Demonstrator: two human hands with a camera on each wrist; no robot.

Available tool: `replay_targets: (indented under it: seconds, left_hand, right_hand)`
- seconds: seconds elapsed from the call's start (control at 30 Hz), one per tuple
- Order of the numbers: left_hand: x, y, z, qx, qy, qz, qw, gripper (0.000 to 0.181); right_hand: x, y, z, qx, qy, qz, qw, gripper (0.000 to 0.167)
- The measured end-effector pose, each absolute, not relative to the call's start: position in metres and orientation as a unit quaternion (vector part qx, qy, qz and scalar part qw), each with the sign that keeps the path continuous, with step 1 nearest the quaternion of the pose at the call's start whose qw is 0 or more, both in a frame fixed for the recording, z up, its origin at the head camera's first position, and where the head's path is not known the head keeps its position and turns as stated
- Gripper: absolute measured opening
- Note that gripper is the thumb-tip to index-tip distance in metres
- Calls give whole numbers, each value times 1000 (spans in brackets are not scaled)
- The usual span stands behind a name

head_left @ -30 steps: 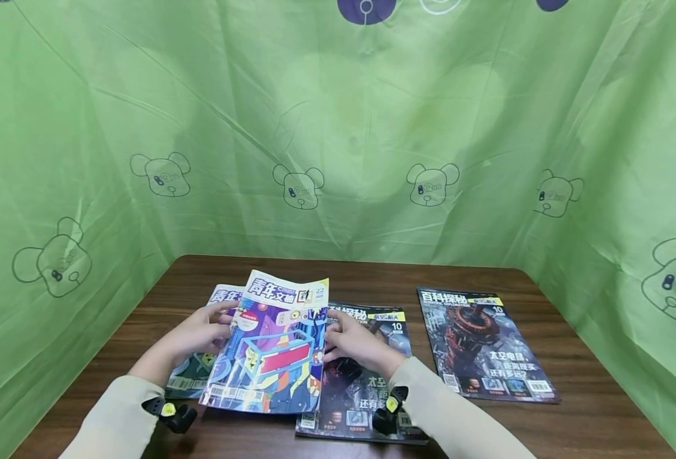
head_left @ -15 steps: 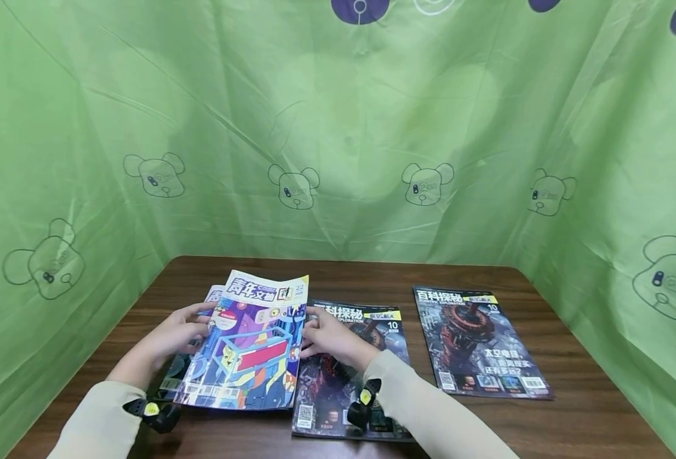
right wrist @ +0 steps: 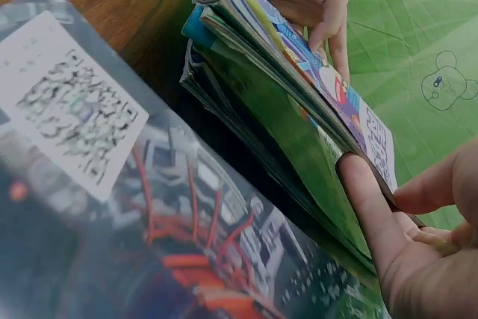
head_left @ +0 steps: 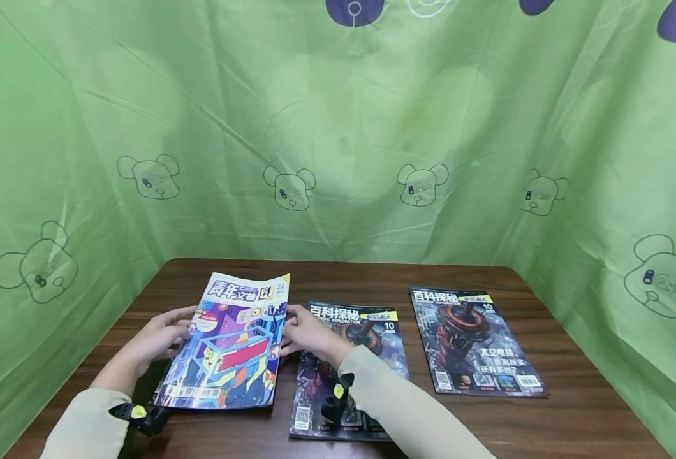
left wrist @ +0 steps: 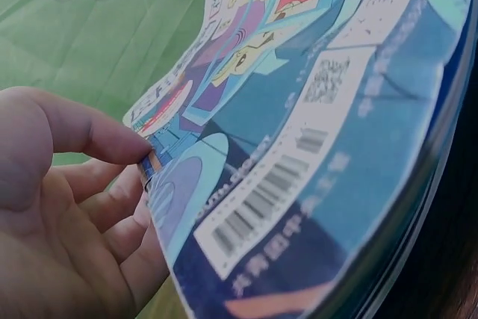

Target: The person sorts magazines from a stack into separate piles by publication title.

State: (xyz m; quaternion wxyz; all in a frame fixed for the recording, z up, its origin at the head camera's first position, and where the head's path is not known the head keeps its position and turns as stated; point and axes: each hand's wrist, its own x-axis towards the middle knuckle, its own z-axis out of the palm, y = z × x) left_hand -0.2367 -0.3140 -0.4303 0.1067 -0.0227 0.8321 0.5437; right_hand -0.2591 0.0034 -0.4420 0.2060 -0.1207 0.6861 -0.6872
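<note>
Nearest my head camera, two pale sleeves (head_left: 85,424) reach in. I see the left hand (head_left: 153,341) pinching the left edge of the colourful magazine (head_left: 226,350) and the right hand (head_left: 314,333) pinching its right edge, over a second magazine (right wrist: 272,128) on the left of the table (head_left: 361,275); whether the two touch, I can't tell. Just right lies a dark magazine (head_left: 369,341), partly behind the right sleeve; its matching copy (head_left: 476,347) lies farther right. Beyond hangs a green curtain (head_left: 338,121).

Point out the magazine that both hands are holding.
The colourful top magazine at left: left hand and right hand grip its edges. The middle dark magazine and far-right dark magazine are ungripped.
</note>
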Motion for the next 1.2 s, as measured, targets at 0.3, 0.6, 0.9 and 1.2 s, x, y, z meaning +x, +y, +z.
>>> replay_targets:
  seconds: [0.3,0.6,0.9,1.2]
  left_hand:
    - [-240,-323,-435,-43,849,518,95,66]
    - [-241,-326,-438,-57,852,513,84,64]
    - [-246,-327,-444,-63,860,497,94,61]
    - [-249,-327,-448,-57,864,490,103,60]
  right_hand:
    - [-262,-13,-448,-116,684,-693,197,57]
    - [-264,-25,-451,-84,703,-679,195,60]
    - [-265,-31,-453,-89,727,-657,179,60]
    - [-265,-29,-450,-93,748,-633,177,58]
